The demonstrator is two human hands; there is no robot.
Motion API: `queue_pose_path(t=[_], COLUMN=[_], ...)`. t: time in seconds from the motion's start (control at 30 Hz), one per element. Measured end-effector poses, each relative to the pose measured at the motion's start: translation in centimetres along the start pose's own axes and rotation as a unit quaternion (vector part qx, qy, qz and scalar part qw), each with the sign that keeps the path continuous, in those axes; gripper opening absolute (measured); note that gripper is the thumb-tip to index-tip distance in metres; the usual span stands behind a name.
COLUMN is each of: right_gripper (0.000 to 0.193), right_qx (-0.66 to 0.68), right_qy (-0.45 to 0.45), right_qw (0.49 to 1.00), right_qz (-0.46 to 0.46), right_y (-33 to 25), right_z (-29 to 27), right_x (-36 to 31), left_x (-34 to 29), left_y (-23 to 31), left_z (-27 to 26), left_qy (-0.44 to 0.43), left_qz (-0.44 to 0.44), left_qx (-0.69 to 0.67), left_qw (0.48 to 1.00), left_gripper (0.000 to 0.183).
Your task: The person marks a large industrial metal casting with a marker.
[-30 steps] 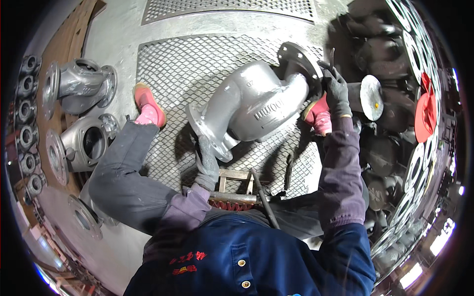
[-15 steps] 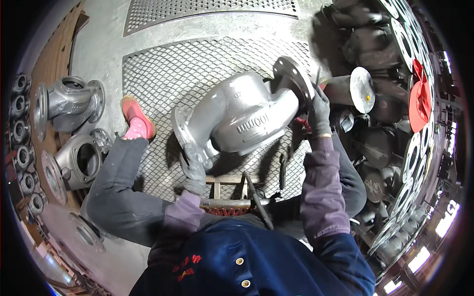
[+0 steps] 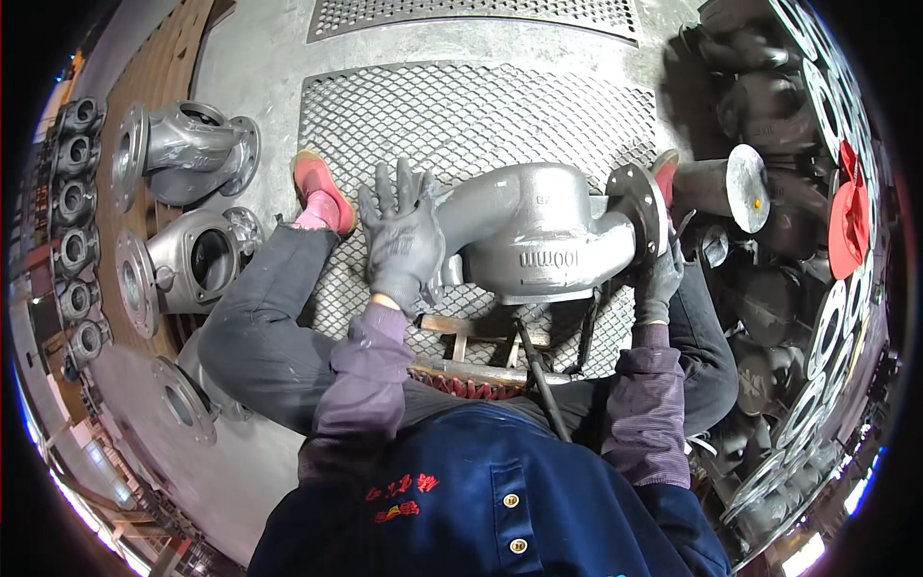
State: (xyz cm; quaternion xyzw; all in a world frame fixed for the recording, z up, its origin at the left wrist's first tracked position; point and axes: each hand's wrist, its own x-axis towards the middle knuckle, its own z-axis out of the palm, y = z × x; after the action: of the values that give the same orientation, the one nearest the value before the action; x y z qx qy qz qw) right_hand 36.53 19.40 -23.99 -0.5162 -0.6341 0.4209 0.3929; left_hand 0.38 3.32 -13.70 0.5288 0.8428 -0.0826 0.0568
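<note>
A grey cast-metal valve body (image 3: 534,231) with round flanged ends lies across in front of me, between my knees. My left hand (image 3: 404,236), in a grey glove, rests flat over its left end with the fingers spread, hiding most of that flange. At the other end, my gloved right hand (image 3: 660,284) is beside the drilled right flange (image 3: 638,212), its fingers partly hidden behind the rim. A thin dark tool (image 3: 686,222) sticks up from the right hand; its kind cannot be made out.
Under the valve body lies a diamond-mesh metal mat (image 3: 471,111). A dark bar (image 3: 540,375) leans towards my lap by a low frame (image 3: 461,341). More valve bodies (image 3: 197,144) stand on the left; dark castings (image 3: 764,288) and a red cap (image 3: 848,231) are on the right.
The valve body has turned from a tilt to nearly level. My left hand has gone from gripping its left end to lying over it with fingers spread. The whole view has shifted.
</note>
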Motion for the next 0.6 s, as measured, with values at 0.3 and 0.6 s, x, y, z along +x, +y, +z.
queue_pose_path(t=[0.3, 0.6], right_gripper=[0.029, 0.024], right_qx=[0.256, 0.178], right_qy=[0.119, 0.204], right_qw=[0.952, 0.950], right_qz=[0.121, 0.154], right_y=[-0.8, -3.8], right_z=[1.5, 2.8], right_x=[0.0, 0.2], left_x=[-10.4, -3.2], left_y=[3.2, 2.0], left_z=[-2.5, -3.8], left_qy=[-0.064, 0.128], left_qz=[0.173, 0.162], left_qx=[-0.052, -0.168], left_qw=[0.981, 0.964], left_gripper=[0.055, 0.054])
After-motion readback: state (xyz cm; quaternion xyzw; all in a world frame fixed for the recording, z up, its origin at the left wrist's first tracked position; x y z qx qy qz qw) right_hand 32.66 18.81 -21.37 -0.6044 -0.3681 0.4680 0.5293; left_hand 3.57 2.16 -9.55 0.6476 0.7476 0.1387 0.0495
